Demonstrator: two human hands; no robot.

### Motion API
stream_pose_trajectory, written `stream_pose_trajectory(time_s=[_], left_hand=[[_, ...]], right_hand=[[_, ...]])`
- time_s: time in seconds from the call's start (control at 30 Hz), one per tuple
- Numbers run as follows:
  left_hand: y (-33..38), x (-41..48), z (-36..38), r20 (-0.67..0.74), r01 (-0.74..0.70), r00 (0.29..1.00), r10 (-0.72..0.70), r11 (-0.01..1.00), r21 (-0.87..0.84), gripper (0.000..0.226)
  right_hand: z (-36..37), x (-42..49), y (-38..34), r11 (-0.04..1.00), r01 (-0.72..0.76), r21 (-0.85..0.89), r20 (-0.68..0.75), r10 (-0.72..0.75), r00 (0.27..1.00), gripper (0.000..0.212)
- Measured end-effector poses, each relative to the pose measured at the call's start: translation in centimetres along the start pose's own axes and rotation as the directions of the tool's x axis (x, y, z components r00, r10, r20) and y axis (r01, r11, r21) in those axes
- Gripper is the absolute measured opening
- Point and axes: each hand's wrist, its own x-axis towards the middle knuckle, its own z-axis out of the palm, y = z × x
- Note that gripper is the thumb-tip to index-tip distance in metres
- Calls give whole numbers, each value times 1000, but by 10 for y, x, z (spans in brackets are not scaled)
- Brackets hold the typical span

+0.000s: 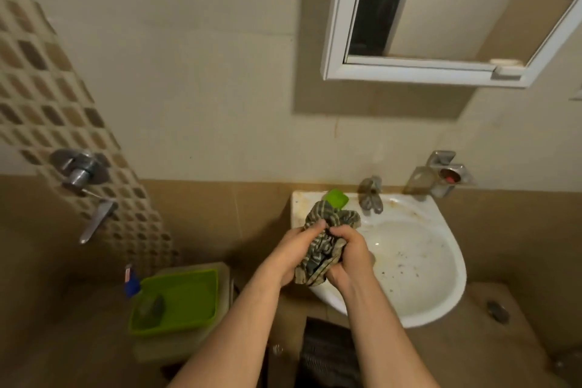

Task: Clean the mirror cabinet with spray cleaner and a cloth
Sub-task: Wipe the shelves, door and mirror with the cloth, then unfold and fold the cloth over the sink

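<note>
A crumpled striped cloth [321, 249] is bunched between both hands above the left edge of the white sink [419, 264]. My left hand [294, 253] grips it from the left, fingers curled over its top. My right hand [348, 257] grips it from the right. The white-framed mirror cabinet [441, 16] hangs on the wall above the sink, at the upper right. I see no spray bottle that I can tell for sure.
A tap [371, 195] and a green object [337, 198] stand at the sink's back rim. A metal holder [441, 176] is fixed to the wall at right. A green tray [176, 299] and a blue item [131, 282] lie lower left; a shower valve [80, 172] is on the tiled wall.
</note>
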Motion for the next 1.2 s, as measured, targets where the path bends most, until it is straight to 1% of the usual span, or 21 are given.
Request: stream_pose_trajectory(time_s=[0.07,0.13,0.17,0.23,0.3,0.33,0.4,0.47,0.53,0.6,0.7,0.73,0.8,0.87,0.9,0.97,1.03,1.07,1.1,1.17,1.2], left_hand=[[-3,-4,-4,25,22,999,-23,999,27,48],[-8,-7,-3,5,6,1000,-7,997,74,37],[-11,-10,-2,-28,-14,999,16,997,82,30],[-14,-12,0,-122,-56,991,58,998,25,22],[-14,-14,5,-238,-95,967,91,995,-8,20],[-14,-15,8,-289,-111,952,102,994,-15,19],[-14,-16,15,-366,-133,926,98,989,-71,21],[-15,-15,21,-431,-162,898,87,977,-140,21],[-19,-16,26,-485,-182,871,77,968,-174,21],[-27,-18,30,-531,-204,840,111,972,-119,24],[-36,-25,36,-545,-230,802,244,969,94,22],[-37,-28,37,-532,-248,794,293,956,156,20],[-36,-38,39,-485,-296,779,397,915,274,19],[-34,-46,40,-419,-331,764,491,855,399,19],[-32,-50,41,-394,-345,754,525,828,443,18],[-28,-60,37,-389,-362,722,573,791,493,16],[-20,-70,28,-428,-363,671,605,772,522,18],[-15,-75,20,-451,-349,647,615,765,541,19],[-12,-78,16,-470,-333,635,613,766,549,20],[-4,-86,0,-492,-323,635,595,784,530,17],[0,-89,-8,-504,-329,640,580,800,502,18]], right_hand=[[-14,-3,-4,1000,-21,-14,30,22,999,48],[-27,-4,-12,997,-30,-65,52,34,998,47],[-31,-5,-15,992,-17,-127,50,24,998,43],[-37,-2,-23,956,60,-287,3,-62,998,37],[-45,1,-31,882,122,-455,-63,-168,984,28],[-49,2,-34,849,122,-514,-77,-188,979,25],[-57,3,-39,826,104,-555,-79,-176,981,20],[-64,2,-42,840,97,-534,-95,-173,980,24],[-68,1,-47,856,88,-509,-136,-181,974,27],[-71,2,-53,847,78,-526,-174,-197,965,23],[-78,3,-53,832,77,-550,-219,-232,948,26],[-80,3,-52,833,70,-549,-217,-223,950,28],[-80,0,-46,853,19,-522,-199,-144,969,28],[-83,-5,-35,865,-52,-499,-152,-29,988,32],[-86,-7,-29,856,-63,-514,-100,13,995,35],[-93,-8,-15,843,-63,-534,13,83,997,40],[-93,-6,-3,840,-67,-538,69,123,990,40],[-88,-5,4,802,-57,-595,74,125,989,39],[-85,-5,7,738,-49,-673,63,124,990,36],[-73,-2,16,614,-70,-786,32,154,988,28],[-67,-2,17,599,-79,-797,27,167,986,25]])
